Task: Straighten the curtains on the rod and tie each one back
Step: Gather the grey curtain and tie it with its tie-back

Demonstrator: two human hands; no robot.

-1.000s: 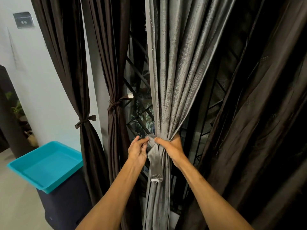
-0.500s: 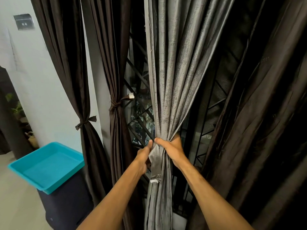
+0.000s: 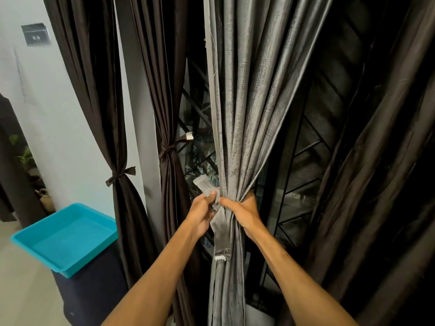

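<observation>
Hidden and cut-off parts

The curtain rod is above the top edge. The wall plate (image 3: 35,34) at 10 o'clock has lettering too small to read. The right hand (image 3: 243,211) fingers are behind the grey curtain (image 3: 247,114).

We see open room only at the near left, above the floor (image 3: 21,290) and beside the white wall (image 3: 61,128). The turquoise tray (image 3: 66,238) on its dark stand (image 3: 91,300) blocks the low left. Two tied dark curtains (image 3: 122,208) (image 3: 169,184) hang close together with a narrow gap between. Beyond the grey curtain (image 3: 244,114), the window grille (image 3: 200,161) bars any reach outward. Loose dark drapes (image 3: 376,184) fill the whole right side.
</observation>
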